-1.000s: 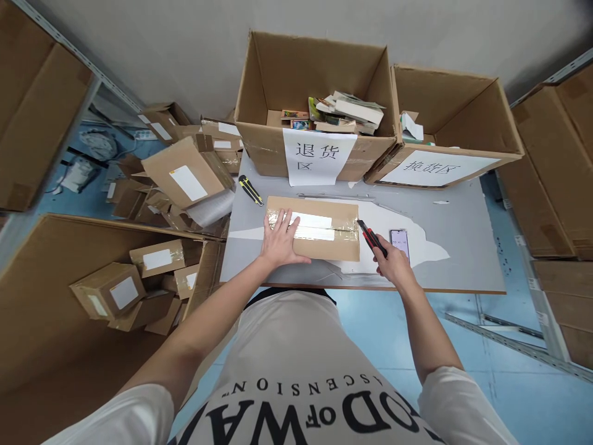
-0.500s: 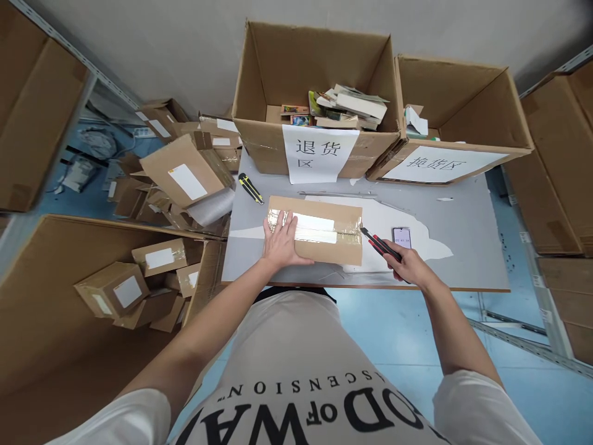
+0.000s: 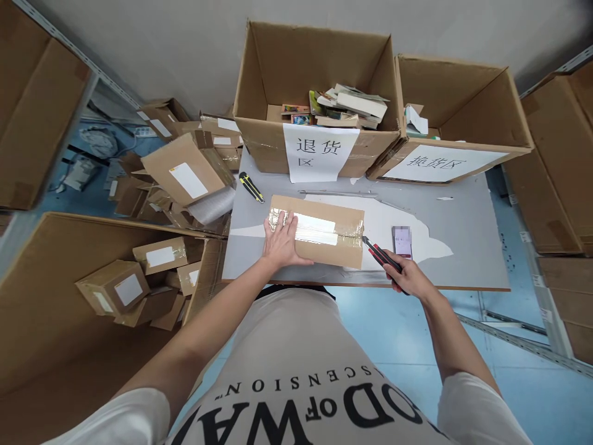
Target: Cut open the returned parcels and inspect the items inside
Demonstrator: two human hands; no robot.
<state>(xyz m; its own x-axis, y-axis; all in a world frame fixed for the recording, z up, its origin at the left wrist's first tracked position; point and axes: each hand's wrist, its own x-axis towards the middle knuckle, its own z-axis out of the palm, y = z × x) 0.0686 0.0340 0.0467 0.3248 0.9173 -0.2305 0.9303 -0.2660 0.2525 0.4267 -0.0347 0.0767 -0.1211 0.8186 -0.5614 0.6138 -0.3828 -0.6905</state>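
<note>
A taped cardboard box [image 3: 324,250] with a white label lies on the grey table in front of me. My left hand [image 3: 280,242] rests on its left end, fingers spread over the clear tape and label. In my right hand [image 3: 407,275] is a red and black utility knife [image 3: 382,256], its tip at the box's right end by the taped seam. Whether the blade is in the tape I cannot tell. A second knife, a yellow and black box cutter [image 3: 251,187], lies on the table left of the box. Beside my right hand sits a phone [image 3: 401,240].
Two large open cartons with paper signs stand at the back: the left carton [image 3: 264,148] holds books, the right carton [image 3: 514,133] some papers. Parcels [image 3: 185,176] pile up at the left, above a big carton [image 3: 139,232] of more small boxes. Shelving flanks both sides.
The knife has moved slightly down and right with my right hand. The box's right end has turned a little toward me. My left hand stays on the box.
</note>
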